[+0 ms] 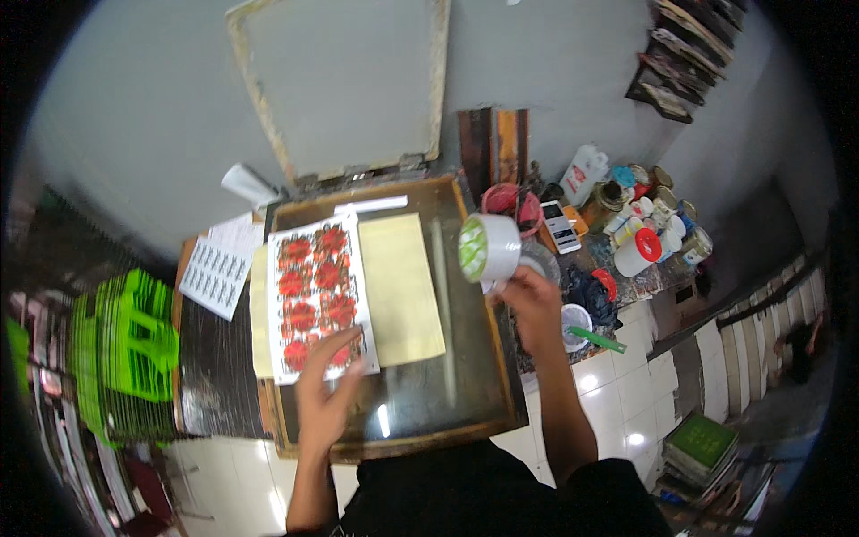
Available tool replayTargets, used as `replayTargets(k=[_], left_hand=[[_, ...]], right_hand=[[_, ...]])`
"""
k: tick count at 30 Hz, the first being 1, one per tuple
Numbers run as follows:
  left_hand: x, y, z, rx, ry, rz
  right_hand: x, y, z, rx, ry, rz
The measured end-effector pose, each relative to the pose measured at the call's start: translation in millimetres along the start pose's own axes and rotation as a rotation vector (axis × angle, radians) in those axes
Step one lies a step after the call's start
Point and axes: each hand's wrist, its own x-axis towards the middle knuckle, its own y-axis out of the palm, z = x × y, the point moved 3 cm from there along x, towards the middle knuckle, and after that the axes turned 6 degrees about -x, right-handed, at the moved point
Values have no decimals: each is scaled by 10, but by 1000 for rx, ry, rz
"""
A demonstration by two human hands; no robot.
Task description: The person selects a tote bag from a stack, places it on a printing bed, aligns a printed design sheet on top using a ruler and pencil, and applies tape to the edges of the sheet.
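Observation:
A white sheet (354, 295) printed with red and black designs lies over pale yellow paper (403, 295) on a dark, glossy wood-framed board (474, 358). My left hand (327, 380) is over the sheet's near edge, its fingers apart and holding nothing; whether the fingertips press on the paper I cannot tell. Over the board's right edge, my right hand (534, 309) grips a wide whitish roll of tape (503, 247) with a green-and-white patterned inside. The roll is tilted on its side, raised above the board, and my fingers under it are partly hidden.
Left of the board are a patterned sheet (215, 273) and bright green racks (125, 336). A hinged frame (344, 85) leans on the wall behind. At the right stand a phone (560, 227), a red-lidded jar (638, 252), several bottles, and a tub (575, 319) with a green-handled tool (599, 339).

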Motion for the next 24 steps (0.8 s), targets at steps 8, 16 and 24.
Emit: replayTargets(k=[8,16,24], left_hand=[[283,688,-319,106,425,320],[90,477,-468,227,450,276],[-98,392,-466,298,411,253]], right_hand=[[-917,472,391,-310,-142,74],[-890,682,980,-871,-760,72],[-977,834,652,-748,-733,65]])
